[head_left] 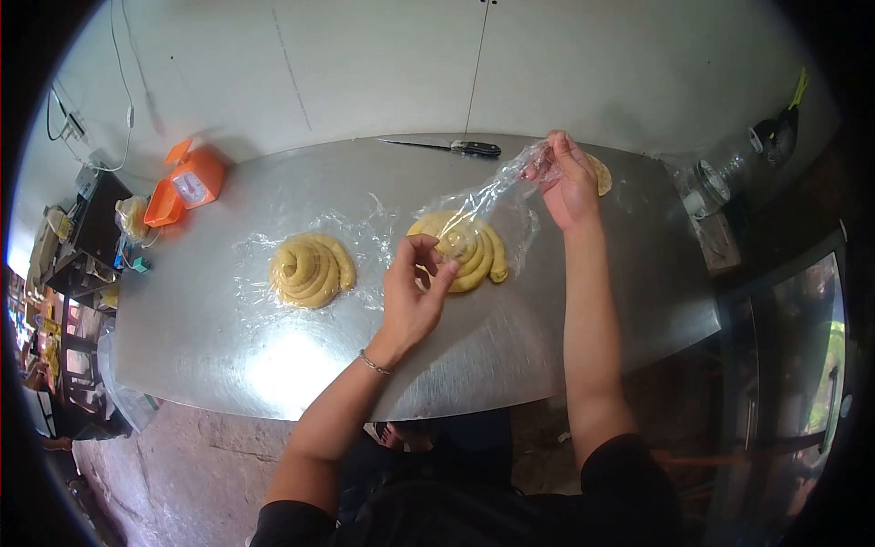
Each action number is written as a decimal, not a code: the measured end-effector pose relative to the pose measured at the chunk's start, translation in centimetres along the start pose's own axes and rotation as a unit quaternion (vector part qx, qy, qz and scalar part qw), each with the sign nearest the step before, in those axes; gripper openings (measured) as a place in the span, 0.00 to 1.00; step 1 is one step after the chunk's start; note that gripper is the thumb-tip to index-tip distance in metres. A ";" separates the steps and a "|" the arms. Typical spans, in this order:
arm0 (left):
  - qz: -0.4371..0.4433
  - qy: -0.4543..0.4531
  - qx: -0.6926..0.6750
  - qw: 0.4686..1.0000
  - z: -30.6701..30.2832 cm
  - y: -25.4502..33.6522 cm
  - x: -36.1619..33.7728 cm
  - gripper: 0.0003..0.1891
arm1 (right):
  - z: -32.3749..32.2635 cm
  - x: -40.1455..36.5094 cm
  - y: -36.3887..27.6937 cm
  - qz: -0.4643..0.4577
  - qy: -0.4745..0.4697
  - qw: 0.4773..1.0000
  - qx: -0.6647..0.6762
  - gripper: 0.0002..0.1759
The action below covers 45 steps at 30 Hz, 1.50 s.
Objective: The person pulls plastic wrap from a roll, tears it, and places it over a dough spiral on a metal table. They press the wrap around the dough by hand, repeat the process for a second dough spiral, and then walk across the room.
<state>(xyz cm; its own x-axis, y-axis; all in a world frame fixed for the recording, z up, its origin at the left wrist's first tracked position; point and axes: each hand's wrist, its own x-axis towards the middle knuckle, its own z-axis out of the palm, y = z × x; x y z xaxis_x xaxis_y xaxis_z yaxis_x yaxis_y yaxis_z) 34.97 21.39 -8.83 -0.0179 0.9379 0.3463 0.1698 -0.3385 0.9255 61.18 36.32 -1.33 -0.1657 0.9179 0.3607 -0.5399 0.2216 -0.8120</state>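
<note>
My right hand (570,182) is raised over the back right of the metal table, its fingers closed on a bunched end of clear plastic wrap (492,199). From there the wrap slopes down over a coiled yellow dough rope (471,255). My left hand (415,296) is at that coil's near left side, fingers half curled and thumb apart from them. Whether its fingertips touch the wrap or the dough is hard to make out. To the left, a second dough coil (312,270) lies among crinkled clear plastic.
A black-handled knife (474,148) lies at the table's back edge. An orange kitchen scale (193,180) stands at the back left. A round tan piece (602,175) is partly hidden behind my right hand. Glass jars (714,180) stand right of the metal table (210,337).
</note>
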 end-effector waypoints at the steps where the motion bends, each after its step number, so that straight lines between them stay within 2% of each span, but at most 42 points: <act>1: -0.044 0.009 -0.076 0.996 -0.1 -0.3 0.3 0.14 | 1.1 -0.2 -0.4 -0.002 -0.006 1.000 0.006 0.14; 5: -0.227 -0.131 -0.257 0.930 -1.5 -2.3 1.3 0.38 | 5.5 -1.5 -0.8 -0.005 -0.034 0.999 0.034 0.14; 6: -0.259 -0.146 -0.284 0.912 -1.5 -2.4 1.8 0.55 | 6.2 -1.7 -0.9 -0.006 -0.044 0.998 0.042 0.14; 9: -0.274 -0.233 -0.449 0.818 -3.1 -1.5 2.0 0.61 | 7.9 -2.6 -1.4 0.009 -0.113 0.991 0.064 0.15; 13: -0.223 -0.230 -0.675 0.665 -3.2 -0.3 2.3 0.66 | 7.7 -3.2 -1.7 0.044 -0.241 0.968 0.045 0.19; 14: -0.184 -0.228 -0.667 0.685 -3.4 0.1 2.2 0.56 | 6.7 -3.1 -1.3 0.052 -0.272 0.961 0.019 0.19; 17: -0.177 -0.120 -0.615 0.759 -4.1 1.0 2.3 0.45 | 7.3 -3.4 -1.8 0.083 -0.316 0.943 -0.055 0.23; 18: -0.185 -0.107 -0.612 0.762 -4.7 0.8 2.4 0.40 | 7.2 -3.4 -2.2 0.105 -0.326 0.936 -0.080 0.23; 21: -0.119 -0.095 -0.530 0.834 -5.2 0.6 3.0 0.40 | 6.0 -3.3 -2.1 0.133 -0.320 0.926 -0.148 0.24; 25: -0.087 -0.091 -0.573 0.810 -6.0 0.6 3.6 0.43 | 5.1 -2.9 -2.3 0.191 -0.319 0.912 -0.173 0.24; 29: -0.100 -0.104 -0.633 0.760 -6.7 1.0 3.2 0.48 | 5.2 -2.7 -1.0 0.223 -0.283 0.921 -0.151 0.32; 31: -0.110 -0.122 -0.637 0.753 -6.9 0.5 3.1 0.49 | 5.9 -2.7 -0.5 0.229 -0.267 0.925 -0.144 0.36; 34: -0.096 -0.158 -0.638 0.747 -6.6 0.3 3.1 0.47 | 5.1 -2.5 0.6 0.253 -0.299 0.910 -0.138 0.41; 37: -0.097 -0.177 -0.627 0.753 -6.5 0.0 3.1 0.47 | 5.3 -3.0 1.3 0.241 -0.311 0.909 -0.138 0.39; 41: -0.105 -0.185 -0.623 0.752 -6.5 0.1 2.9 0.45 | 6.5 -3.1 0.0 0.239 -0.349 0.895 -0.145 0.29; 43: -0.147 -0.168 -0.601 0.767 -6.5 0.6 3.2 0.43 | 6.5 -3.1 -0.3 0.221 -0.354 0.896 -0.151 0.22; 45: -0.163 -0.161 -0.566 0.792 -6.5 0.7 3.3 0.41 | 6.1 -2.9 -0.6 0.216 -0.338 0.902 -0.159 0.22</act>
<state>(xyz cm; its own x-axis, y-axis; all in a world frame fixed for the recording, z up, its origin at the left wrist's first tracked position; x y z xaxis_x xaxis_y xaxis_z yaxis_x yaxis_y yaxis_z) 28.64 23.81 -6.04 0.4046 0.8981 0.1723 -0.7877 0.2466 0.5645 56.94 31.53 0.93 -0.8267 0.5554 0.0900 -0.0589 0.0735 -0.9955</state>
